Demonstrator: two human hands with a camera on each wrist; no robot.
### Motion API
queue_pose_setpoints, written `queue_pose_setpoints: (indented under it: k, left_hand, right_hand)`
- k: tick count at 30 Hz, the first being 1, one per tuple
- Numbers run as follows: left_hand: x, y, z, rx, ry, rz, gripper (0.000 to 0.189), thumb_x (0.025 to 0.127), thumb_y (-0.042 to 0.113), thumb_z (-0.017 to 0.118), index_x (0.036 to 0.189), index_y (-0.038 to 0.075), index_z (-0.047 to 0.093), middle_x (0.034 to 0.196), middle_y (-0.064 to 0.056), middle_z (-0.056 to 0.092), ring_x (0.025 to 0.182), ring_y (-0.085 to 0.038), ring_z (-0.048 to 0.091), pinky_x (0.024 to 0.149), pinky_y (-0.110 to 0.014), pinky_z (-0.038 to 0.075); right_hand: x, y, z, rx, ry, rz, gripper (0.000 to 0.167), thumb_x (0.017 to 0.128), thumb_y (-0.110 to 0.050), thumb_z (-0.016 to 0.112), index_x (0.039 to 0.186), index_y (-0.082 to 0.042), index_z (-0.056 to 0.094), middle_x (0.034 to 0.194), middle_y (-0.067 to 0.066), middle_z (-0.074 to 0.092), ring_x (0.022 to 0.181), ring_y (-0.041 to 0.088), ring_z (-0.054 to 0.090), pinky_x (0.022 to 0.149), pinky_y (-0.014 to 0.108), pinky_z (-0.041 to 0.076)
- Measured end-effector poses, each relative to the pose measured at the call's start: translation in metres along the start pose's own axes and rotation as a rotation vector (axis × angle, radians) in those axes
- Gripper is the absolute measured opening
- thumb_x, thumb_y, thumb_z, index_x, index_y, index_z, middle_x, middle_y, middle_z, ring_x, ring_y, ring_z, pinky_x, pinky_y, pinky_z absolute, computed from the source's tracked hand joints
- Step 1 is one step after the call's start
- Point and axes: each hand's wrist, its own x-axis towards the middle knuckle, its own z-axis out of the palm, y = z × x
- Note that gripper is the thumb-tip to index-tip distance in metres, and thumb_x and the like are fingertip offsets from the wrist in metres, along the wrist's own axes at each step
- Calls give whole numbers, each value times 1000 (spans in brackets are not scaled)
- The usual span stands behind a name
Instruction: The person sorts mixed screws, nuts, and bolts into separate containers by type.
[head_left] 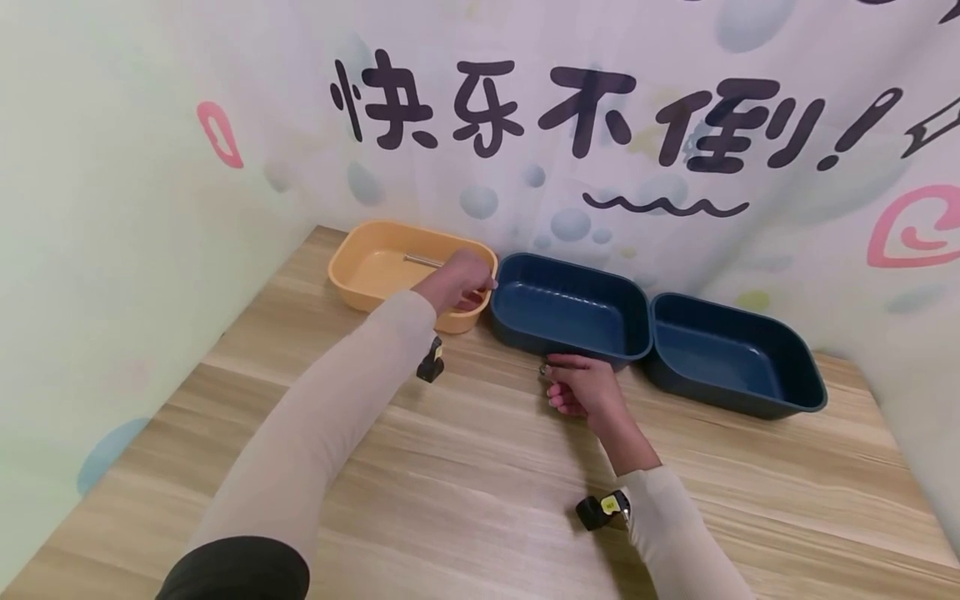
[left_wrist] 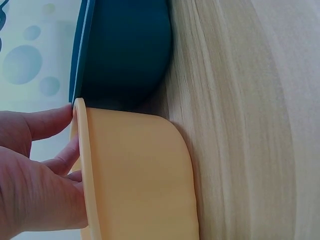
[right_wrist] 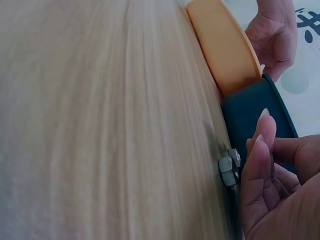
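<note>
My left hand (head_left: 457,283) reaches into the right end of the yellow bin (head_left: 367,225). In the left wrist view its thumb (left_wrist: 50,122) lies at the rim's corner, and the fingers bend down behind the wall. Beside this hand a metal bolt (head_left: 422,261) lies on the bin floor. Whether the left fingers hold anything I cannot tell. In front of the middle blue bin (head_left: 525,340), my right hand (head_left: 585,387) has its fingers curled, pinching small metal hex nuts (right_wrist: 228,171) at the fingertips. The nuts show close to the bin's front wall; part of the grip is hidden behind nearer fingers.
Another dark blue bin (head_left: 720,392) stands at the right end of the row, against the middle one. All stand on a wood-grain table (head_left: 450,467) along a printed wall cloth (head_left: 465,179). Wrist cameras (head_left: 431,363) stick out from both sleeves.
</note>
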Motion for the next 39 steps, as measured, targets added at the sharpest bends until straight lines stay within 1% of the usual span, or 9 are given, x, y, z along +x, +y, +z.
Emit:
queue_pose_setpoints:
  k: [4,7,11,14,20,25,30,35,39]
  left_hand:
    - [-1,0,0,2,-11,10,28,92,10,66,119,13,60,99,-8,58,95,-29,63,80,-37,56]
    - [-2,0,-1,2,-20,14,28,92,9,65,120,12,60,100,-9,57,97,-30,63,82,-38,56]
    - [-4,-1,-3,13,-18,14,16,93,11,65,107,6,60,100,-9,56,102,-31,64,81,-37,56]
    - [-5,-1,-3,21,-28,20,9,93,11,64,98,6,59,98,-8,56,103,-30,64,77,-35,57]
    - [-7,0,-6,26,-57,26,11,93,10,63,87,7,55,92,-6,53,99,-29,64,65,-31,54]
    - [-5,0,-5,29,-40,21,9,93,11,64,88,8,57,92,-6,55,95,-28,63,64,-31,54]
    - [-3,-1,-3,19,-15,21,7,93,10,64,89,7,59,94,-7,56,93,-28,63,70,-33,56]
    - [-3,-1,-3,11,-8,24,7,93,10,64,89,8,58,95,-8,57,91,-28,62,76,-35,57]
    - [-4,-1,-3,19,-12,21,7,93,11,64,90,8,58,95,-7,57,91,-27,62,73,-34,57]
  right_hand:
    - [2,1,0,-16,3,8,32,95,-15,63,126,-9,63,65,2,63,51,11,59,54,25,55]
    - [3,2,0,-26,1,16,33,94,-15,64,126,-9,63,64,2,63,51,11,58,53,25,54]
    - [5,2,1,-31,-11,19,34,92,-13,66,126,-8,62,62,1,62,50,10,58,51,24,53]
    - [5,3,2,-34,-12,18,34,92,-13,66,125,-6,62,62,1,62,49,10,57,50,24,53]
    - [8,5,2,-49,-20,8,33,91,-12,67,123,-4,62,63,2,63,49,9,57,49,24,52]
    - [8,4,4,-82,-8,6,30,91,-11,67,120,-4,63,65,3,64,50,9,58,49,24,51]
    - [7,2,5,-112,0,12,28,92,-11,66,119,-4,63,64,2,63,50,10,58,49,25,51]
    - [6,1,5,-115,-1,14,27,92,-11,65,119,-4,64,64,2,63,51,10,58,50,25,51]
    - [7,2,5,-117,1,15,26,92,-11,65,118,-4,64,64,2,63,51,10,58,50,25,52]
